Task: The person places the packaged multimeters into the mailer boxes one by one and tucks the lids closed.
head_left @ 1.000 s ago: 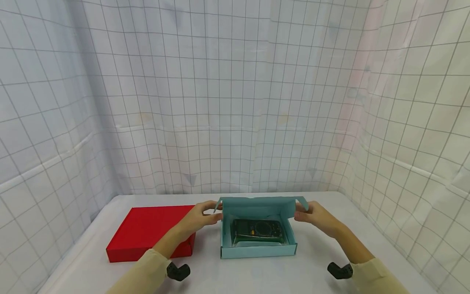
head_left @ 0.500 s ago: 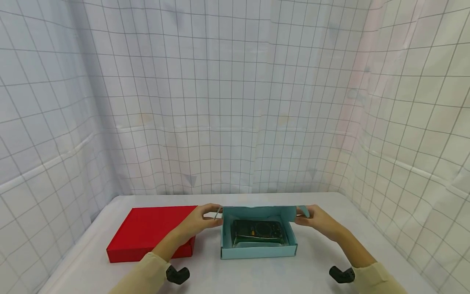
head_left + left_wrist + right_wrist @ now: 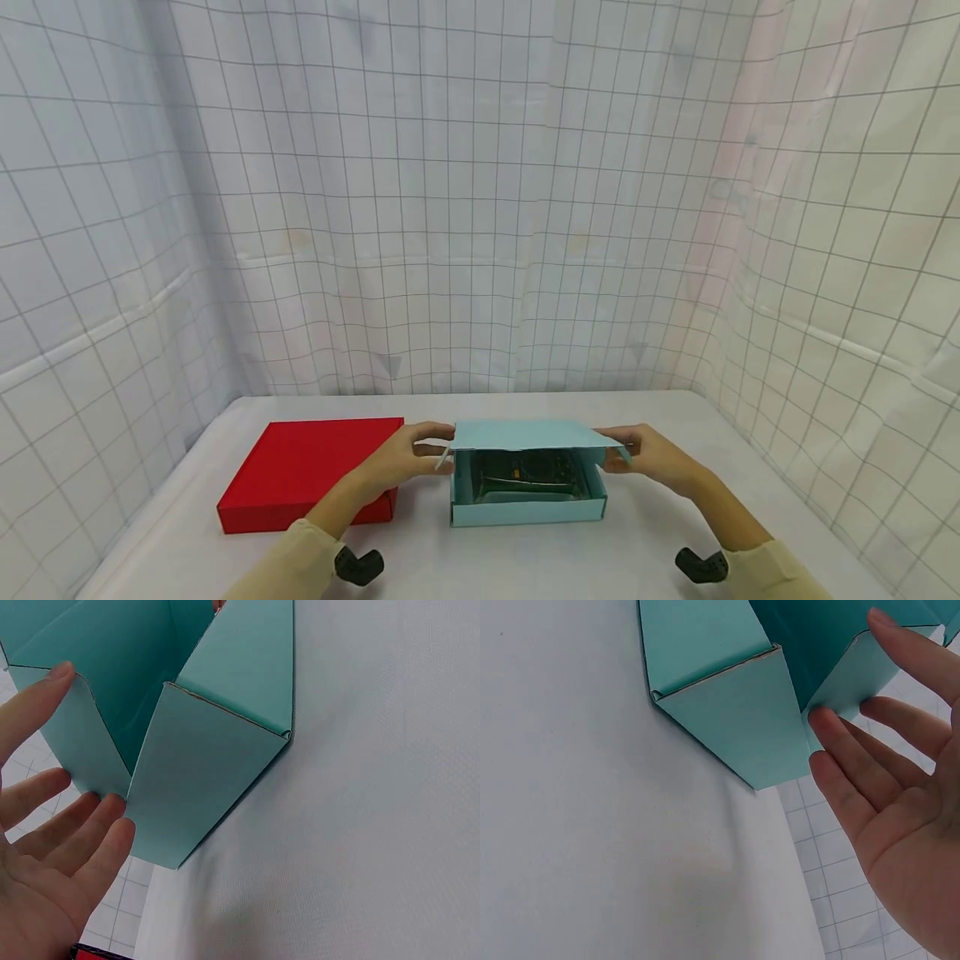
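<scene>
A light blue cardboard box [image 3: 527,513] sits on the table with its lid [image 3: 517,435] tilted partway down over it. Inside lies a dark multimeter [image 3: 525,473] in clear plastic, its rear part hidden by the lid. At the left end, my left hand [image 3: 408,454] touches the lid's side flap [image 3: 86,742] with its fingertips, the thumb at the flap's edge. My right hand [image 3: 651,454] does likewise at the other end, fingertips against the right flap [image 3: 859,675]. Both hands have their fingers spread and fairly straight, as the wrist views show.
A closed red box [image 3: 315,467] lies on the white table [image 3: 525,567], left of the blue box and partly behind my left forearm. White grid-patterned curtains [image 3: 480,208] enclose the table at the back and both sides.
The blue lid has swung forward and down from nearly upright, so its outer face now shows and it covers part of the multimeter. Both hands have lowered slightly with it.
</scene>
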The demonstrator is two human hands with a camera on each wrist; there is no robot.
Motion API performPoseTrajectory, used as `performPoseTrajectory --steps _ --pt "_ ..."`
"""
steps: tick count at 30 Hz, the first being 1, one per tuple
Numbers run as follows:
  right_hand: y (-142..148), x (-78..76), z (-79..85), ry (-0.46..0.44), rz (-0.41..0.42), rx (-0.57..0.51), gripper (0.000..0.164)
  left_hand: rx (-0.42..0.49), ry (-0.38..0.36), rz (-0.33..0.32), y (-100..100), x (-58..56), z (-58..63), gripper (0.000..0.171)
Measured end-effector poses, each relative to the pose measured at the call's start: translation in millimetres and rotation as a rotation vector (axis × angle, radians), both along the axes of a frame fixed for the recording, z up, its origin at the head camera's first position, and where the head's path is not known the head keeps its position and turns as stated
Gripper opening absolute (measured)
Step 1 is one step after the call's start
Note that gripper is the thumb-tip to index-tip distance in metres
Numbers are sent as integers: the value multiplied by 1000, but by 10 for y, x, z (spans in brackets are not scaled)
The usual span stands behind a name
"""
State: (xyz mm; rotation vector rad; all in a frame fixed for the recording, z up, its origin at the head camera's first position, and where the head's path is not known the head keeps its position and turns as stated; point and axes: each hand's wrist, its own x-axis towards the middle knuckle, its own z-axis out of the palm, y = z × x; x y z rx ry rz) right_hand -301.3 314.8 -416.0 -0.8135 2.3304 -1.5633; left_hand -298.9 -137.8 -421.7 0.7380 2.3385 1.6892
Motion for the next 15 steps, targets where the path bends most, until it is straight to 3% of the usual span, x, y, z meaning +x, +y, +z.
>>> performPoseTrajectory --steps 6,15 --pt "26 23 -30 6 25 22 67 3 -2 -20 11 36 4 64" --pt "26 33 -73 24 17 79 64 -57 9 -21 8 49 7 63"
